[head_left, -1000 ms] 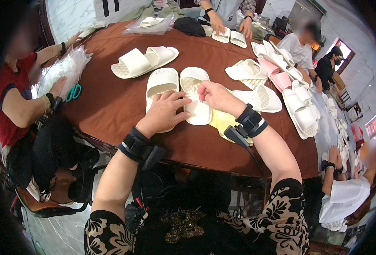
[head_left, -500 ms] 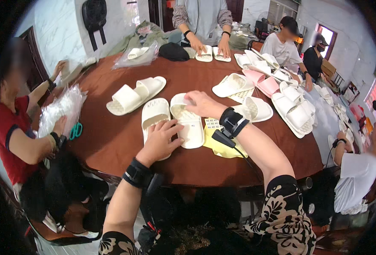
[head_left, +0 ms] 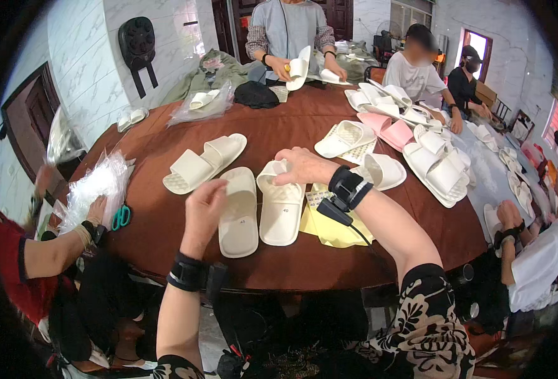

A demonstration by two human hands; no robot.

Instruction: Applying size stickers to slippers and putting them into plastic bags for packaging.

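Pair lies marked, unwrapped

Left-hand slipper and right-hand slipper lie side by side on the brown-covered table; the left hand, fingers curled, is at the first one's left edge; the right hand bends its fingers over the second one's far end; the hands are apart from each other, and whether either grips I cannot tell. Marking looks complete on this pair, while both remain unbagged; each bears a small dark printed number (no brand shows); the yellow sheet beside them carries white labels with rows of similar print.
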